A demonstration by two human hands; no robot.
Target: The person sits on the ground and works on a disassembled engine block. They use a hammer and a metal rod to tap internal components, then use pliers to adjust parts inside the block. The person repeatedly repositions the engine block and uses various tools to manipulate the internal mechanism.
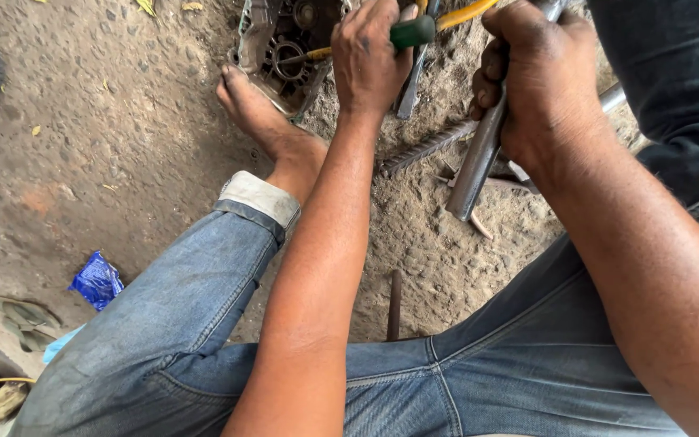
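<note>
Left hand [374, 57] clenched on green-handled screwdriver [411, 32], tip in engine casing [273, 48] at 12 o'clock. Right hand [540, 81] fisted around steel bar [479, 158] at 1 o'clock. Step: prying or driving; next move likely needs steady tip, measured blow.

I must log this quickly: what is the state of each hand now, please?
Left hand: closed around the green handle of a screwdriver.
Right hand: closed around a grey metal pipe.

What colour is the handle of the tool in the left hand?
Dark green, on the screwdriver handle that the left hand grips; seen in the head view.
</note>
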